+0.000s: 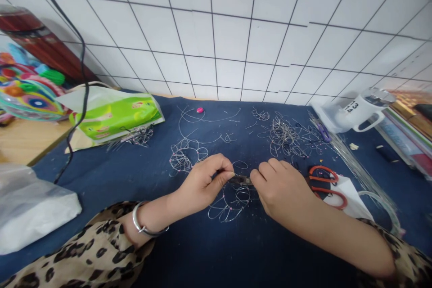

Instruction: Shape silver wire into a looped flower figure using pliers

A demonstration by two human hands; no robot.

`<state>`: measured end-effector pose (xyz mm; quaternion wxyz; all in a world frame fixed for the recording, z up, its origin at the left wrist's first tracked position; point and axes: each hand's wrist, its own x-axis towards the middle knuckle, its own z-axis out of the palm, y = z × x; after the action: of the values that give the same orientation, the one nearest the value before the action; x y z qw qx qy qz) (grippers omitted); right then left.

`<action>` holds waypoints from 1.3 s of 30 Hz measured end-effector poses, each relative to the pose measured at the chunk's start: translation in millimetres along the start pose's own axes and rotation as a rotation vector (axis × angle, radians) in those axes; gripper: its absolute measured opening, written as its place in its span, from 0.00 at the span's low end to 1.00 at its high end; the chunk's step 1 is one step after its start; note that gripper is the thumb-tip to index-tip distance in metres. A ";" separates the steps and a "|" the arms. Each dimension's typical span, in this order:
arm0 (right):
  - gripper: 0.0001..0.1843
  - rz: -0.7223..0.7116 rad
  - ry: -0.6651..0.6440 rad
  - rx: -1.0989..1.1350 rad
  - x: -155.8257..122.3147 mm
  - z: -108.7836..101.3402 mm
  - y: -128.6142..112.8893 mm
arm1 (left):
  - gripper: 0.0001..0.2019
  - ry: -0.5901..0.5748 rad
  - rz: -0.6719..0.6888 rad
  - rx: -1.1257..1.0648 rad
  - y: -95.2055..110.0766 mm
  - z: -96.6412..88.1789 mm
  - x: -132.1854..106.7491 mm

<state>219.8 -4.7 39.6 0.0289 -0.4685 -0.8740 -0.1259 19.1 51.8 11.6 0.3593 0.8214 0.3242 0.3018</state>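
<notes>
My right hand (pixel 281 189) is closed around small pliers (pixel 247 181), whose dark metal jaws point left. Thumb and fingertips of my left hand (pixel 211 180) pinch together right at the jaw tips, on what looks like thin wire; the fingers mostly hide it. Just below both hands lies a flower-like ring of looped silver wire (pixel 225 207) with small pink beads. A similar looped wire piece (pixel 182 157) rests beyond my left hand. To the right of my right hand is a pair of scissors (pixel 326 184) with orange handles.
A tangled wire heap (pixel 286 135) and a bundle of straight wires (pixel 357 162) lie at right, near a white mug (pixel 362 110). On the left are a green tissue pack (pixel 118 114), a plastic bag (pixel 37 209) and a hanging black cable (pixel 83 54). A tiled wall (pixel 232 40) stands behind.
</notes>
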 end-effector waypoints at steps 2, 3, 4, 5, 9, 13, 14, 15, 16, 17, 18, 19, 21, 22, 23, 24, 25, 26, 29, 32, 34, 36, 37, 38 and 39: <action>0.07 -0.002 0.013 -0.026 -0.9 -1.2 -2.2 | 0.05 0.015 -0.005 0.022 1.1 1.5 -1.1; 0.07 -0.003 0.015 -0.035 -1.1 -1.8 -3.2 | 0.05 0.020 -0.005 0.030 1.5 2.1 -1.7; 0.08 -0.005 0.014 -0.040 -1.2 -2.5 -4.1 | 0.05 0.025 -0.003 0.036 1.8 2.5 -2.3; 0.08 -0.005 0.011 -0.043 -1.3 -3.1 -4.7 | 0.05 0.028 0.001 0.040 2.1 2.9 -2.9; 0.07 0.001 -0.010 -0.051 -1.8 -5.2 -4.5 | 0.05 0.043 0.033 0.044 1.8 4.4 -4.6; 0.06 0.009 -0.022 -0.038 -3.2 -5.2 -4.0 | 0.05 0.052 0.073 0.057 1.3 5.6 -4.7; 0.06 0.013 -0.023 -0.034 -3.5 -4.8 -4.0 | 0.05 0.052 0.082 0.063 1.3 5.5 -4.6; 0.06 0.018 -0.024 -0.028 -3.7 -4.2 -4.1 | 0.05 0.051 0.093 0.067 1.5 5.3 -4.6; 0.06 0.022 -0.025 -0.023 -3.8 -3.4 -4.1 | 0.05 0.050 0.104 0.069 1.6 5.0 -4.7; 0.06 0.027 -0.026 -0.017 -3.8 -2.4 -4.0 | 0.05 0.050 0.115 0.070 1.8 4.4 -4.7; 0.06 0.031 -0.027 -0.009 -3.7 -1.4 -3.6 | 0.05 0.048 0.126 0.070 1.8 3.8 -4.7; 0.06 0.035 -0.027 -0.001 -3.5 -0.3 -3.1 | 0.05 0.042 0.136 0.069 1.8 3.2 -4.7; 0.05 0.043 -0.033 0.020 -2.9 1.4 -1.8 | 0.05 0.028 0.153 0.071 1.4 1.7 -4.3; 0.05 0.047 -0.039 0.032 -2.6 1.8 -1.0 | 0.05 0.020 0.159 0.074 1.0 1.1 -4.0; 0.05 0.050 -0.047 0.045 -2.3 2.0 -0.3 | 0.05 0.013 0.165 0.075 0.5 0.4 -3.7; 0.05 0.051 -0.059 0.059 -2.1 1.9 0.5 | 0.05 0.006 0.170 0.075 0.0 -0.1 -3.4; 0.05 0.052 -0.072 0.074 -1.9 1.6 1.1 | 0.05 0.002 0.177 0.074 -0.6 -0.6 -3.1; 0.05 0.052 -0.087 0.089 -1.8 1.3 1.7 | 0.05 -0.005 0.185 0.072 -1.1 -1.0 -2.9; 0.04 0.056 -0.118 0.126 -1.4 1.3 2.9 | 0.05 -0.028 0.211 0.061 -2.6 -2.4 -2.3; 0.03 0.061 -0.120 0.134 -0.1 3.0 4.1 | 0.05 -0.031 0.197 0.049 -4.9 -4.5 -1.0; 0.04 0.056 -0.109 0.125 1.4 3.9 5.5 | 0.05 -0.024 0.145 0.032 -7.6 -6.3 0.6; 0.05 0.044 -0.086 0.110 2.9 3.5 7.6 | 0.05 -0.002 0.066 -0.002 -11.1 -8.3 2.7; 0.06 0.039 -0.074 0.104 3.6 2.8 8.8 | 0.05 0.013 0.029 -0.026 -13.1 -9.3 3.7; 0.06 0.037 -0.063 0.099 4.0 1.8 10.2 | 0.05 0.029 -0.001 -0.055 -15.0 -10.3 4.7; 0.06 0.037 -0.055 0.097 4.3 0.7 11.5 | 0.05 0.043 -0.023 -0.088 -16.7 -11.3 5.6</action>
<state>226.9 5.0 41.9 0.0298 -0.4859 -0.8707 -0.0702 9.0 69.3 6.3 0.3915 0.7944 0.3276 0.3290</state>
